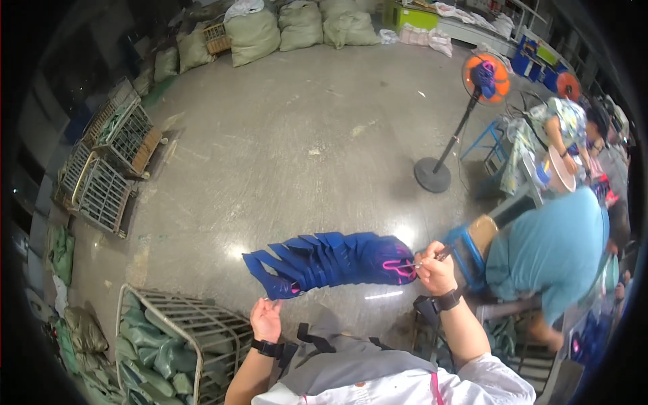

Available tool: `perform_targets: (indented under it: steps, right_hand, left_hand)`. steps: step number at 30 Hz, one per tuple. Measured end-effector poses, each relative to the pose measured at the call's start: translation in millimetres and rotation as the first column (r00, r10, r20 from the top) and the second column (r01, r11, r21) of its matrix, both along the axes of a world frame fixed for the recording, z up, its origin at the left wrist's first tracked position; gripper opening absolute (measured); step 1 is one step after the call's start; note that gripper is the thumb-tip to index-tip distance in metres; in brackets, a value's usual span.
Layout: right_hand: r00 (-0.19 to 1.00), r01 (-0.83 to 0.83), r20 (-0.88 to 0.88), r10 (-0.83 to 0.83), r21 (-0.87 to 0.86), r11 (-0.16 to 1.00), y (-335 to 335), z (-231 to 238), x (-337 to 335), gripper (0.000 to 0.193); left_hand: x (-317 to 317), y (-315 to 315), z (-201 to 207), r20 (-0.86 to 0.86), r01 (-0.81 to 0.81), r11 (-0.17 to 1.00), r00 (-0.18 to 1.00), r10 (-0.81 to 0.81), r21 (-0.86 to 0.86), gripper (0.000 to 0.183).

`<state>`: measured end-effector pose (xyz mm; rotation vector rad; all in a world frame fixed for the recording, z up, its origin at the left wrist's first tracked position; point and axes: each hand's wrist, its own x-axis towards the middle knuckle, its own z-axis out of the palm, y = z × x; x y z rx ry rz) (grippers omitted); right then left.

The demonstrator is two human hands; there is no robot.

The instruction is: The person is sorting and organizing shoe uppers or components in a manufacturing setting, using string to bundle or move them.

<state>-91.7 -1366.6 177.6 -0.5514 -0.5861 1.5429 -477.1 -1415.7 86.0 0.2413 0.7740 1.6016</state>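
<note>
A long overlapping row of blue shoe uppers hangs in front of me, between my two hands. Pink trim edges the opening of the upper at the right end. My left hand pinches the lower edge of the leftmost upper, fingertips together. At the other end, my right hand is closed around a slim metal tool with a dark handle. Its tip lies against the pink-trimmed upper. Whether the right fingers also grip the fabric cannot be seen.
A wire cart of green pieces stands at lower left, more carts beyond it. A standing fan is ahead right. A person in a teal shirt sits close on my right by a blue stool. Sacks line the back.
</note>
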Motion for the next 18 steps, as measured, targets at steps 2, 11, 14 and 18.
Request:
perform_targets:
  steps: [2,11,14,18]
  right_hand:
    - [0.998,0.029,0.063,-0.025,-0.059,0.998,67.3,-15.0,7.2,0.014]
    - [0.924,0.137,0.38,-0.033,-0.25,0.959,356.1,-42.7,85.6,0.006]
    - [0.895,0.248,0.426,-0.131,-0.23,0.941,429.4,-26.3,124.0,0.006]
    - [0.704,0.315,0.709,-0.04,-0.261,0.913,525.7,-36.0,213.2,0.016]
  left_hand:
    - [6.1,63.9,-1.7,-0.159,-0.04,0.999,0.987,0.038,-0.005,0.019]
    - [115.4,424.3,-49.3,-0.791,0.247,0.909,-0.598,-0.129,-0.335,0.021]
    - [162.4,553.0,-73.9,-0.777,0.391,0.826,-0.624,-0.086,-0.405,0.023]
    - [242.7,724.8,-89.2,-0.868,0.623,0.662,-0.49,-0.085,-0.417,0.025]
